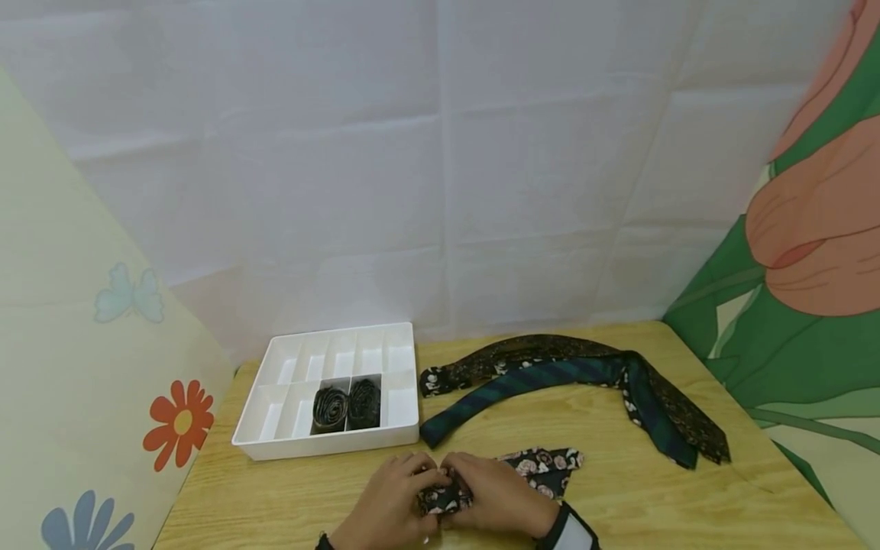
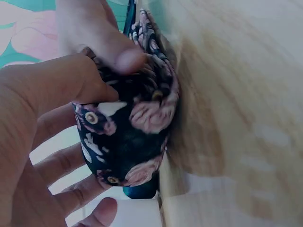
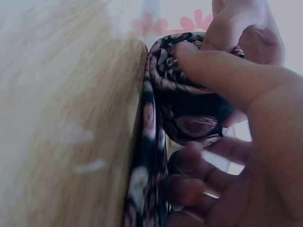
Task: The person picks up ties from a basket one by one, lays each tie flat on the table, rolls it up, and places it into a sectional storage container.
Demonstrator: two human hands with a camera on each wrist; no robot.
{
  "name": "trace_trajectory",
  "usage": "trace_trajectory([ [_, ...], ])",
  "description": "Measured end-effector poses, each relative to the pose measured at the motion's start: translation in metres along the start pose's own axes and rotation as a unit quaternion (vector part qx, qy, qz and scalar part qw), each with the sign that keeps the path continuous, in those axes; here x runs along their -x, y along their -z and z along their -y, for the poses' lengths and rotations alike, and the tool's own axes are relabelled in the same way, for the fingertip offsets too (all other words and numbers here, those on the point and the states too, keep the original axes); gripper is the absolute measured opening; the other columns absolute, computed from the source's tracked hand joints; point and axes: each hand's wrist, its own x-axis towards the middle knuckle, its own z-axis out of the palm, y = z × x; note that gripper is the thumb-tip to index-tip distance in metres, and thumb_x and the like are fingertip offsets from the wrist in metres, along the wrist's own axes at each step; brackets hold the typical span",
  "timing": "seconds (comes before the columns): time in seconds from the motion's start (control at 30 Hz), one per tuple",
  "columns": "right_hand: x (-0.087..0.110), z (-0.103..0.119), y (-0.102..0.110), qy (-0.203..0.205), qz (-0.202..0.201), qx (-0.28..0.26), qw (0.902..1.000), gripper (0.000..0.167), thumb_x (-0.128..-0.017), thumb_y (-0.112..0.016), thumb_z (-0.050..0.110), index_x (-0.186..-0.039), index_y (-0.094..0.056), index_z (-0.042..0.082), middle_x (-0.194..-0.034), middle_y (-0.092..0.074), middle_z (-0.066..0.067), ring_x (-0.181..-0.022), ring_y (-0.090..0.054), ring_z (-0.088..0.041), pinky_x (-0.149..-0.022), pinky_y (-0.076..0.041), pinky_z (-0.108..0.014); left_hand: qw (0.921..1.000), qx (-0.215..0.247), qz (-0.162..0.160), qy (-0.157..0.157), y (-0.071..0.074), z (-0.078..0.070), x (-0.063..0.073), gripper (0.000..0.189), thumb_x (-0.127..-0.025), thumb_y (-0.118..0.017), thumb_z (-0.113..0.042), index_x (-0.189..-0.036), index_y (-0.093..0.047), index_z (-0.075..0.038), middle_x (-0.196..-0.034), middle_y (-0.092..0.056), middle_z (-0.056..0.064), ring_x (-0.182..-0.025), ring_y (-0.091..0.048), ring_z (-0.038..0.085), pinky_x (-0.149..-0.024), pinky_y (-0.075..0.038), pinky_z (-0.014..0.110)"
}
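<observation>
A dark necktie with pink roses (image 1: 543,467) is partly wound into a roll at the table's front, its loose end lying flat to the right. My left hand (image 1: 392,500) grips the roll from the left, thumb at the coiled edge. From the other side my right hand (image 1: 495,493) holds the same roll, its thumb pressed on the coil in the right wrist view. Close up in the left wrist view, the rolled floral tie (image 2: 128,137) rests against the wooden table, both hands around it. The roll's underside is hidden.
A white divided tray (image 1: 330,443) stands at the back left, with two dark rolled ties (image 1: 330,410) in neighbouring front compartments. Right of it lie a green-and-navy striped tie (image 1: 522,386) and a dark patterned tie (image 1: 543,345), overlapping. A white sheet hangs behind the table.
</observation>
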Motion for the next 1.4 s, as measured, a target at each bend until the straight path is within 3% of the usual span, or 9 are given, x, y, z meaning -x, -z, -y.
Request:
trace_trajectory([
  [0.2, 0.0002, -0.0033, -0.0013, 0.025, -0.022, 0.04, 0.9987, 0.041, -0.087, -0.087, 0.04, -0.119, -0.063, 0.032, -0.112, -0.066, 0.018, -0.095, -0.061, 0.005, -0.078, -0.054, -0.025, 0.9999, -0.006, -0.009, 0.002, -0.0004, -0.0008, -0.0005, 0.049, -0.08, -0.088, -0.032, -0.126, -0.073, -0.03, -0.114, -0.066, -0.012, -0.103, -0.059, 0.007, -0.087, -0.053, 0.03],
  [0.33, 0.0007, -0.0033, -0.0007, 0.022, -0.019, 0.017, 0.9994, 0.04, -0.089, -0.084, 0.049, -0.118, -0.062, 0.033, -0.108, -0.064, 0.021, -0.091, -0.058, 0.007, -0.076, -0.052, -0.023, 0.9999, 0.007, -0.012, 0.002, -0.0002, -0.0017, -0.0014, 0.039, -0.079, -0.086, -0.028, -0.116, -0.077, -0.03, -0.111, -0.065, -0.013, -0.1, -0.057, 0.005, -0.084, -0.051, 0.026],
  [0.5, 0.0011, -0.004, 0.0007, 0.017, -0.014, 0.012, 0.9997, 0.036, -0.088, -0.087, 0.04, -0.114, -0.061, 0.034, -0.105, -0.063, 0.021, -0.089, -0.057, 0.007, -0.076, -0.051, -0.023, 1.0, 0.002, 0.006, -0.003, -0.0021, -0.0006, -0.0034, 0.045, -0.082, -0.086, -0.032, -0.126, -0.075, -0.031, -0.115, -0.063, -0.011, -0.102, -0.055, 0.005, -0.084, -0.049, 0.026],
  [0.73, 0.0019, -0.0049, 0.0012, 0.013, -0.015, 0.002, 0.9998, 0.038, -0.089, -0.084, 0.046, -0.117, -0.062, 0.033, -0.104, -0.063, 0.021, -0.088, -0.057, 0.007, -0.074, -0.051, -0.023, 0.9999, -0.008, -0.011, -0.006, -0.0034, -0.0012, -0.0033, 0.047, -0.08, -0.085, -0.031, -0.126, -0.075, -0.029, -0.114, -0.063, -0.01, -0.102, -0.056, 0.006, -0.085, -0.051, 0.027],
  [0.83, 0.0025, -0.0053, 0.0012, 0.016, -0.02, 0.015, 0.9996, 0.037, -0.088, -0.086, 0.043, -0.114, -0.063, 0.03, -0.102, -0.063, 0.021, -0.087, -0.056, 0.007, -0.074, -0.051, -0.023, 0.9997, -0.02, -0.016, -0.004, -0.0033, -0.0027, -0.004, 0.045, -0.08, -0.085, -0.03, -0.122, -0.072, -0.029, -0.115, -0.063, -0.009, -0.104, -0.057, 0.009, -0.087, -0.052, 0.03],
  [1.0, 0.0031, -0.0048, 0.0025, -0.003, -0.012, -0.004, 0.9999, 0.045, -0.088, -0.082, 0.057, -0.119, -0.064, 0.031, -0.099, -0.064, 0.02, -0.083, -0.057, 0.006, -0.069, -0.05, -0.024, 0.9995, -0.015, -0.029, -0.002, -0.0021, -0.0034, -0.0039, 0.035, -0.075, -0.084, -0.028, -0.108, -0.074, -0.031, -0.112, -0.063, -0.011, -0.102, -0.057, 0.008, -0.084, -0.052, 0.03],
  [1.2, 0.0021, -0.0066, 0.0027, -0.002, -0.011, 0.009, 0.9999, 0.041, -0.087, -0.083, 0.053, -0.117, -0.065, 0.031, -0.103, -0.068, 0.019, -0.086, -0.061, 0.006, -0.071, -0.052, -0.025, 0.9998, -0.017, -0.008, -0.004, -0.0026, -0.0045, -0.0062, 0.037, -0.084, -0.085, -0.032, -0.12, -0.077, -0.032, -0.117, -0.063, -0.01, -0.108, -0.058, 0.009, -0.088, -0.052, 0.033],
  [1.3, 0.0024, -0.0078, 0.0032, -0.007, 0.001, -0.003, 1.0, 0.045, -0.089, -0.081, 0.057, -0.121, -0.063, 0.031, -0.093, -0.067, 0.017, -0.076, -0.059, 0.004, -0.064, -0.049, -0.024, 0.9996, -0.024, -0.008, -0.012, -0.005, -0.0054, -0.0083, 0.036, -0.085, -0.085, -0.033, -0.121, -0.079, -0.032, -0.118, -0.064, -0.009, -0.108, -0.058, 0.01, -0.088, -0.052, 0.033],
  [1.4, 0.0022, -0.0093, 0.0039, -0.01, 0.01, -0.017, 0.9997, 0.038, -0.092, -0.08, 0.049, -0.12, -0.062, 0.03, -0.079, -0.058, 0.017, -0.063, -0.051, 0.002, -0.056, -0.041, -0.022, 0.9994, -0.03, -0.011, -0.014, -0.007, -0.0051, -0.0093, 0.04, -0.085, -0.086, -0.035, -0.124, -0.077, -0.031, -0.12, -0.064, -0.008, -0.108, -0.058, 0.011, -0.088, -0.052, 0.033],
])
